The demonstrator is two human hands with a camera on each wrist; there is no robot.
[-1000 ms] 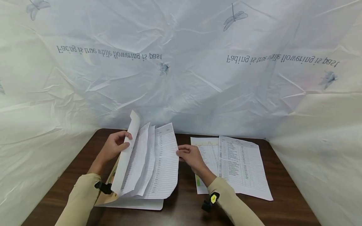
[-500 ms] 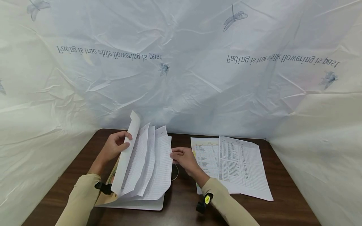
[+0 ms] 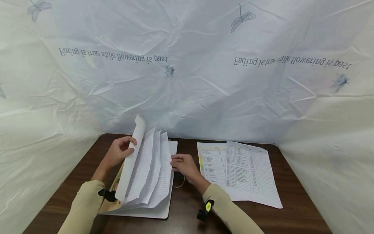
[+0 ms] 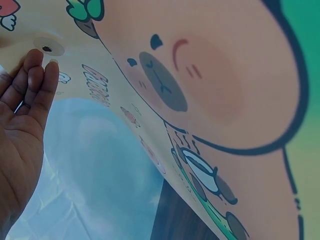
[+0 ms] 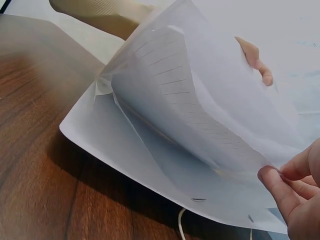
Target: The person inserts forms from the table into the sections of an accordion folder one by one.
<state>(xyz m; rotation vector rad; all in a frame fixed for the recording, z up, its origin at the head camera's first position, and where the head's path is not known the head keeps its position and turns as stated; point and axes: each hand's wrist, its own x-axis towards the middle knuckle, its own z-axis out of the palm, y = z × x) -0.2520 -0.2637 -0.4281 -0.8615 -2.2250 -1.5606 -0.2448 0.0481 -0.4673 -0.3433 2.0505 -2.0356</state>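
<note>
My left hand (image 3: 118, 151) grips the raised cover of a paper file folder (image 3: 140, 213) at the left of the table. The cover's inside is white; its outside carries a cartoon animal print (image 4: 215, 75) and a round fastener (image 4: 49, 47) close to my left fingertips. Inside the folder, several printed, lined sheets (image 3: 163, 177) stand fanned and curved. My right hand (image 3: 184, 165) pinches the right edge of the rightmost sheet between thumb and fingers, above the folder's white back panel. In the right wrist view, the sheets' lower edges bend up from that panel.
Two printed table sheets (image 3: 251, 172) lie overlapping on the dark wood table (image 3: 193, 224) at right. A thin pale cord (image 3: 182, 184) loops out from the folder's right edge. White printed curtain (image 3: 187, 97) hangs behind and on both sides.
My right hand has moved left with the pinched sheet, which now bends toward the others and bares the folder's right edge and cord. My left hand and the cover have stayed put.
</note>
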